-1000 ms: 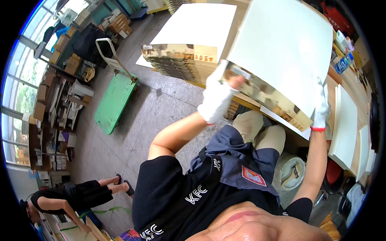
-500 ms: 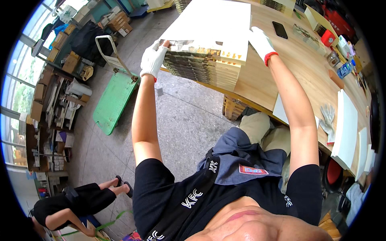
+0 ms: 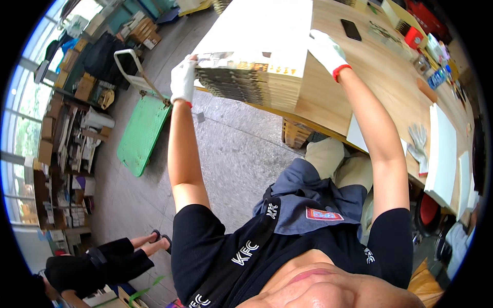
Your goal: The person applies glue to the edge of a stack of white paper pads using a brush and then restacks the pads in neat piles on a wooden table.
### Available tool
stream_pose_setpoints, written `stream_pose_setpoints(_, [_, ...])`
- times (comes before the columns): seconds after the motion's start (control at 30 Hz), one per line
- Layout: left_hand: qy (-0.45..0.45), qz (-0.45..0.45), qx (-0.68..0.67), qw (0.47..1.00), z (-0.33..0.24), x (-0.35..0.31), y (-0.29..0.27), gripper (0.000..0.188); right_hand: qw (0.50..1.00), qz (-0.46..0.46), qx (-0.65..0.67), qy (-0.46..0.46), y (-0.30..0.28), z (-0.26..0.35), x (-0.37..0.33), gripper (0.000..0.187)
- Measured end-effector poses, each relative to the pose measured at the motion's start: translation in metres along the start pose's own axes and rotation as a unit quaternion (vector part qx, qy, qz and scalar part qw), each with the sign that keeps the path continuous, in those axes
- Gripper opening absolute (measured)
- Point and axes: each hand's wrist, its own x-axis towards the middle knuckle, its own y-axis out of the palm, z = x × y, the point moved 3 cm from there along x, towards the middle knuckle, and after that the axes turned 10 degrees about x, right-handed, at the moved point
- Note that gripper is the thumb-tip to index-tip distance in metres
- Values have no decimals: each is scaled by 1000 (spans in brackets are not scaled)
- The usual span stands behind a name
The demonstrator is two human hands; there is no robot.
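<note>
Head view: stack (image 3: 257, 31) is on the left end of the table (image 3: 339, 97), many layers high, edges roughly lined up. Left hand (image 3: 182, 81) at its near left corner, thumb by the top; can't tell if gripping. Right hand (image 3: 327, 50) open, fingertips at its right edge. Not let go yet. White boards (image 3: 442, 154) sit apart, right.

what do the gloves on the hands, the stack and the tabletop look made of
The gloves: seemingly knitted fabric, perhaps cotton, matte white with red cuff edges. The stack: likely paper or card, smooth white on top, layered at the side. The tabletop: wood or wood-look laminate, pale, with streaky grain.
</note>
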Motion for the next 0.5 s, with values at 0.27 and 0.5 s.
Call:
stream_pose_setpoints(0.27, [378, -170, -134, 900, -104, -81, 27, 37, 973, 89, -37, -208, -36, -32, -79, 33])
stream_pose_setpoints(0.5, [314, 363, -177, 859, -264, -266, 220, 46, 948, 169, 231, 136, -92, -94, -237, 46])
